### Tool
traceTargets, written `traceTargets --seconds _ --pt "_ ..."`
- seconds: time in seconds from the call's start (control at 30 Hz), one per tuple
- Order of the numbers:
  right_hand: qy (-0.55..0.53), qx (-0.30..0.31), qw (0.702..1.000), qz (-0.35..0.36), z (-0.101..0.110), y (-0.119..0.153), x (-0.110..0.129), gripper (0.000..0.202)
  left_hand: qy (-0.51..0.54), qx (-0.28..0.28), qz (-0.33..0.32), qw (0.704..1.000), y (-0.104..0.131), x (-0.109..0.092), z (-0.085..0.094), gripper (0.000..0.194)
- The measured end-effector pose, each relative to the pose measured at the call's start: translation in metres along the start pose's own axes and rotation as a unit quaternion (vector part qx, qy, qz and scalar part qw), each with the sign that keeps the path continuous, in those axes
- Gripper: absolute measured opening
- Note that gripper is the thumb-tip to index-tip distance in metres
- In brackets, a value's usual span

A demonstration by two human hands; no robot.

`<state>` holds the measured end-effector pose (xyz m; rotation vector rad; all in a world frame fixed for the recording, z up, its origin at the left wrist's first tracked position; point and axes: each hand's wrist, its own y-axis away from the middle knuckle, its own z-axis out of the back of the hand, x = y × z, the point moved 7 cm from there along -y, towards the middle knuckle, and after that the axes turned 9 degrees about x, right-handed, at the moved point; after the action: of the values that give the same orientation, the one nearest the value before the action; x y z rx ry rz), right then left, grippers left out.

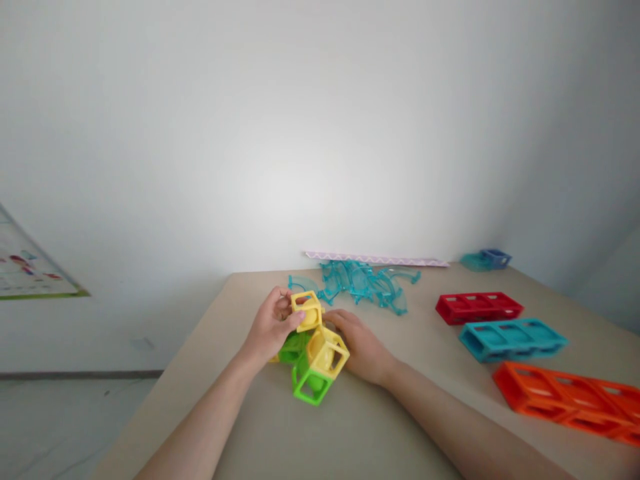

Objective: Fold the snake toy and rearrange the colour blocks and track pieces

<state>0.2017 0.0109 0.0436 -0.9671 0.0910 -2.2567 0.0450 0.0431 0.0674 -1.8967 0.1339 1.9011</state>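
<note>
My left hand (274, 320) pinches a small yellow open-sided cube block (309, 312), its thumb across the near face. My right hand (363, 350) is closed round the far right side of a larger yellow cube block (327, 351); its fingertips are partly hidden. A bright green cube block (313, 385) is joined below that yellow one. The small yellow block's lower corner meets the top of the larger one; whether they are locked together I cannot tell. Another green block (294, 348) shows behind, partly covered by my left hand and the yellow blocks.
Translucent blue curved track pieces (357, 281) lie heaped at the table's back, before a patterned pale strip (375, 258). To the right lie rows of joined blocks: red (479, 308), teal (513, 339) and orange (570, 398). A dark blue block (496, 258) sits in the far right corner.
</note>
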Motion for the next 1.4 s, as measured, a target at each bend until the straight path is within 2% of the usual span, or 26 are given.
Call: traceTargets --seconds 0.17,0.37,0.43,0.53,0.6,0.67,0.77,0.87,0.97,1.07,1.17,1.27,1.4 --pt "0.038 -0.020 0.999 -0.012 0.003 0.000 0.002 0.035 -0.042 -0.057 -0.017 0.997 0.001 0.000 0.006 0.031" --pt "-0.001 -0.028 1.000 0.001 0.006 -0.001 0.005 0.027 -0.098 -0.118 -0.033 0.988 0.003 0.000 0.013 0.028" --pt "-0.011 -0.055 0.998 -0.007 0.013 0.001 0.006 0.025 -0.110 -0.149 -0.038 0.982 0.005 0.000 0.016 0.029" --pt "-0.006 -0.110 0.994 0.013 0.026 0.009 0.019 0.022 -0.117 -0.187 -0.035 0.975 0.007 0.001 0.019 0.031" --pt "0.007 -0.108 0.993 0.037 0.026 0.013 0.034 0.022 -0.117 -0.203 -0.029 0.972 0.008 0.002 0.021 0.032" --pt "0.023 -0.086 0.996 0.032 0.018 0.016 0.045 0.032 -0.115 -0.214 -0.025 0.970 0.008 0.002 0.023 0.033" --pt "0.052 -0.061 0.997 0.007 0.001 0.019 0.056 0.050 -0.076 -0.227 -0.017 0.971 0.008 0.005 0.027 0.033" --pt "0.091 -0.018 0.995 0.038 -0.014 0.017 0.067 0.058 0.024 -0.236 0.006 0.971 0.008 0.011 0.029 0.031" --pt "0.121 0.027 0.990 0.070 -0.022 0.015 0.075 0.052 0.109 -0.235 0.021 0.965 0.007 0.013 0.027 0.031" --pt "0.139 0.046 0.986 0.079 -0.023 0.014 0.081 0.045 0.150 -0.242 0.025 0.958 0.006 0.013 0.026 0.032" --pt "0.155 0.056 0.982 0.091 -0.024 0.014 0.087 0.052 0.173 -0.237 0.025 0.956 0.004 0.013 0.025 0.032" --pt "0.156 0.040 0.982 0.101 -0.022 0.013 0.088 0.050 0.196 -0.232 0.023 0.953 0.002 0.015 0.026 0.031" --pt "0.180 -0.039 0.978 0.096 -0.012 0.016 0.082 0.025 0.215 -0.242 0.013 0.946 0.002 0.015 0.027 0.030"
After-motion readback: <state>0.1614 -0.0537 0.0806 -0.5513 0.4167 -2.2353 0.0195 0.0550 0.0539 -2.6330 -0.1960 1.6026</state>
